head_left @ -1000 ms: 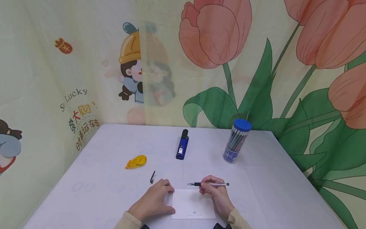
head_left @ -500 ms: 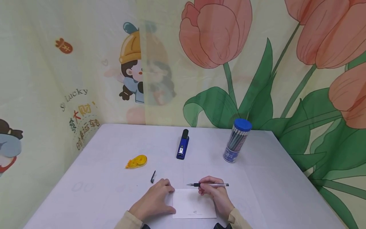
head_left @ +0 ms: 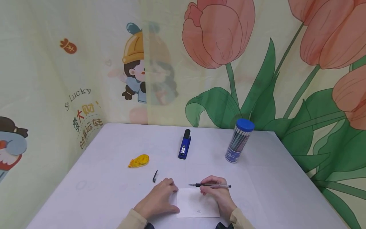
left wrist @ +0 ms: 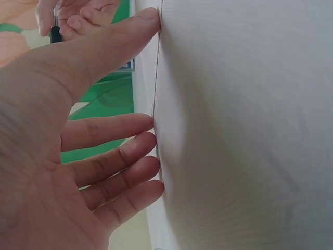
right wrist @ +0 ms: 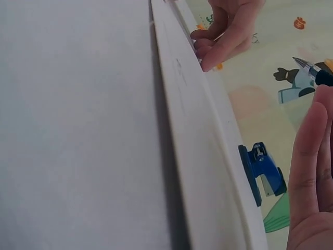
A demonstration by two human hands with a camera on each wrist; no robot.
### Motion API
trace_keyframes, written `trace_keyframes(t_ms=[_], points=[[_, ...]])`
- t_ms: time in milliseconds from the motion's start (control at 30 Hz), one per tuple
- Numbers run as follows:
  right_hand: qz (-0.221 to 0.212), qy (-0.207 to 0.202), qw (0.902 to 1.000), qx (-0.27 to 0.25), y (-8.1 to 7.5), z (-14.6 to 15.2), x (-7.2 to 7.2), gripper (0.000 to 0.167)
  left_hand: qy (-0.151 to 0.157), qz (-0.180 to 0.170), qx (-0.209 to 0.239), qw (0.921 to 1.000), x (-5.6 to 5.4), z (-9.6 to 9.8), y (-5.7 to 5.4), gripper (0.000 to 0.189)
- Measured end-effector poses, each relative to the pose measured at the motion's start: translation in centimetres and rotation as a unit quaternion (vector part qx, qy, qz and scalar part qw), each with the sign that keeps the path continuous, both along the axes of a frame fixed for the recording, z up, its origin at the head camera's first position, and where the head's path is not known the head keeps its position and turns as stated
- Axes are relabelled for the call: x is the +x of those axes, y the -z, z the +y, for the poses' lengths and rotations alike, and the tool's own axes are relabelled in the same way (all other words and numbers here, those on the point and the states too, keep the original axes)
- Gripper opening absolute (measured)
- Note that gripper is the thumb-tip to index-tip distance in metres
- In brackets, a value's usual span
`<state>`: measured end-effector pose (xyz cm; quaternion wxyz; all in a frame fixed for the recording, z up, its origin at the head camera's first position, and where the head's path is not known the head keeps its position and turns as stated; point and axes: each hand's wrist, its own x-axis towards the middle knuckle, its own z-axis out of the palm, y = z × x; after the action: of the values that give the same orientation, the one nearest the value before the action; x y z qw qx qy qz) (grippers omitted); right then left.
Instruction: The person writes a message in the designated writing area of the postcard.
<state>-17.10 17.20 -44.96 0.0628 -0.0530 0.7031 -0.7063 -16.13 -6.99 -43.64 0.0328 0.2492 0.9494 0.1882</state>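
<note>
A white card (head_left: 197, 203) lies on the table, with a small mark printed or written near its lower edge. My left hand (head_left: 158, 198) rests at the card's left side, thumb and fingers spread apart. In the left wrist view the fingertips (left wrist: 151, 187) touch the surface along a thin edge line. My right hand (head_left: 218, 194) pinches a black-and-clear gel pen (head_left: 211, 185) between thumb and fingers. The pen lies nearly level over the card's far edge, its bare tip pointing left. In the right wrist view the pen tip (right wrist: 304, 63) stands out beyond the fingers.
A black pen cap (head_left: 155, 176) lies left of the card. Farther back are a yellow correction tape (head_left: 138, 161), a blue stapler (head_left: 185, 144) and a blue-lidded tub (head_left: 239, 141) of pencils. A printed curtain hangs behind the table (head_left: 114, 143).
The head view has turned slightly left, so everything sits a little farther right in it. Both hands, the pen and the card otherwise keep nearly the same positions.
</note>
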Motion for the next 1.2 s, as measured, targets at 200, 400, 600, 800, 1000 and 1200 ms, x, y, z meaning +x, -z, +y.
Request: trace_keyframes(t_ms=[200,400,600,800,1000,1200], points=[[0.017,0.022,0.9995,0.017,0.0,-0.3,0.1,0.03,0.004,-0.002,-0.002,1.0,0.0,0.3,0.0,0.064],[0.03,0.019,0.999,0.026,-0.1,-0.5,0.2,0.02,0.006,-0.004,0.001,1.0,0.0,0.6,0.2,0.064],[0.026,0.015,0.9993,0.024,-0.2,-0.5,0.1,0.015,0.004,-0.008,-0.002,1.0,-0.1,1.1,0.0,0.064],[0.041,0.006,0.9987,0.029,-0.2,-0.6,-0.1,0.018,0.009,0.002,-0.004,1.0,-0.1,1.3,-0.1,0.064],[0.053,-0.013,0.9978,0.037,-0.1,-0.9,-0.3,0.027,0.008,-0.003,-0.005,1.0,-0.2,1.4,-0.1,0.064],[0.04,-0.013,0.9978,0.051,-0.3,-1.4,-0.3,0.028,0.015,0.001,-0.002,0.9999,-0.2,1.3,0.1,0.064]])
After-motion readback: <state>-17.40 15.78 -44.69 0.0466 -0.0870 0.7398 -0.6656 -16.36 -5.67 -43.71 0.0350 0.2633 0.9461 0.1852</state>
